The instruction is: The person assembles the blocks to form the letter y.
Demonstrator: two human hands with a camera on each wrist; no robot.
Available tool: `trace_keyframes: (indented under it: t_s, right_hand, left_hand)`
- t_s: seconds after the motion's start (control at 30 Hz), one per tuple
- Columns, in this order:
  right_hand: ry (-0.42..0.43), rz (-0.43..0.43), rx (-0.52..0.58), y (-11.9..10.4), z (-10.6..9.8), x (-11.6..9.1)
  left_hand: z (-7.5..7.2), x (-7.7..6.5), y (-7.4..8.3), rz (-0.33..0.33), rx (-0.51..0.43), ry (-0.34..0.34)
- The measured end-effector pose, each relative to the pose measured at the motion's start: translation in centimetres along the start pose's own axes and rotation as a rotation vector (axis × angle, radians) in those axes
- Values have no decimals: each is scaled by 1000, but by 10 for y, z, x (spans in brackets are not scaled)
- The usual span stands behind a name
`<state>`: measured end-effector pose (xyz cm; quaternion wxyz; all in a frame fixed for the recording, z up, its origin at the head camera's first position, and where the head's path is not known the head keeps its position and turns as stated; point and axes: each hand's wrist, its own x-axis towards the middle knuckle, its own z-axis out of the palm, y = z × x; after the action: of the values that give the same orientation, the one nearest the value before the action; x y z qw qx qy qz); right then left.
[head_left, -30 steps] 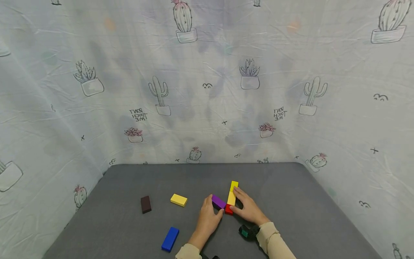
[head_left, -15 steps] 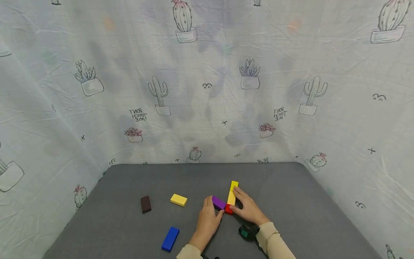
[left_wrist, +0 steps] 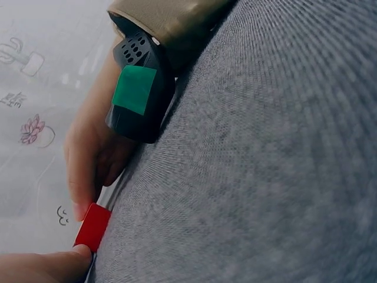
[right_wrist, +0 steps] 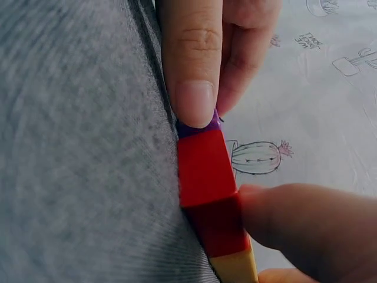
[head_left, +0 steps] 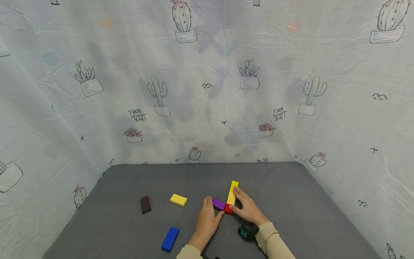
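Observation:
In the head view, my left hand pinches a purple block, fingers at its left end and thumb at its near right corner. That block's right end meets a red block; in the right wrist view the purple block is mostly hidden under the thumb. My right hand holds the red block with its thumb on it. Its fingers lie along the right side of a yellow block just behind the red one. Another yellow block continues that line away from me.
Left of the hands lie a separate yellow block, a dark brown block and a blue block on the grey table. A cactus-print curtain stands behind and at both sides. Each wrist wears a black device.
The purple block has turned slightly, and its right end now sits closer along the red block. My left fingers have shifted a little with it. The right hand has stayed in place.

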<state>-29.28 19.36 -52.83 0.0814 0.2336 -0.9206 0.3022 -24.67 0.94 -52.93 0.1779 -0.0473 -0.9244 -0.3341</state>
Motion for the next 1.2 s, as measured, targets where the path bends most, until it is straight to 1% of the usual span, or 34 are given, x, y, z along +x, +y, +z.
trace_keyframes:
  t_s: [0.2,0.5,0.73,1.07,1.2]
  right_hand:
    - [0,42,4,-1,1,0]
    - [0,69,10,-2,2,-1]
    - [-9,76,24,-3,1,-2]
    - [-8,77,28,-3,1,-2]
    - [-9,76,26,-3,1,-1]
  left_hand:
    - [0,0,-2,-16,-22,-3]
    - [0,-1,-3,-61,-117,-15]
    - [-4,-1,-2,-95,-218,16]
    - [-7,-1,-3,-79,-222,26]
    - [-10,1,-4,-61,-209,45]
